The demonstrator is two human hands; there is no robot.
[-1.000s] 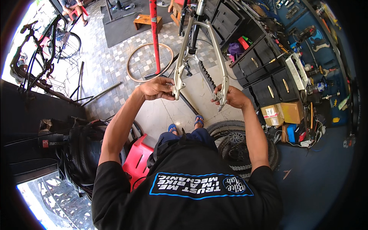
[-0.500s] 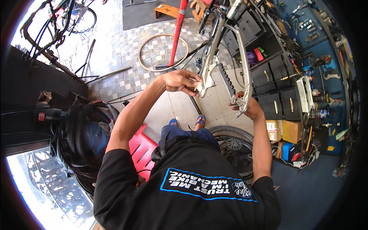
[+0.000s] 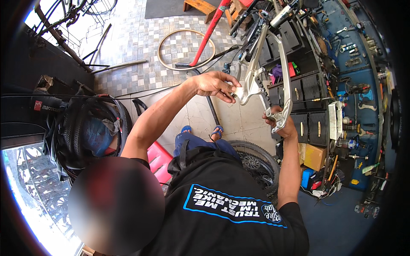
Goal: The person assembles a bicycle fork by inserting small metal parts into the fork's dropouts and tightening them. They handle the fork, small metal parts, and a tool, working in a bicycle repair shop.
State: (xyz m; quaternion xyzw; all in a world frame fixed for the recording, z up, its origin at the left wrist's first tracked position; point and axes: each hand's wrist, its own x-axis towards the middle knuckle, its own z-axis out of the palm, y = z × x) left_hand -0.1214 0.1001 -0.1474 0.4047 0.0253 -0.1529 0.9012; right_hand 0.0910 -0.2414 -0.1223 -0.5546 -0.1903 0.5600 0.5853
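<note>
Silver frame (image 3: 285, 70) swings away from the red pole (image 3: 209, 34); left hand (image 3: 218, 86) pinches, right hand (image 3: 289, 128) curls round: control kept!

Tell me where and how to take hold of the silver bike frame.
Probably by the two free ends of the silver bike frame, left hand on one, right hand on the other, each from its outer side: the slim prongs stand apart, tips toward the person's body.

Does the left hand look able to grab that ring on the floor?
Probably not as things stand: the left hand is holding the frame, and the ring lies out ahead on the floor, seemingly beyond reach.
</note>
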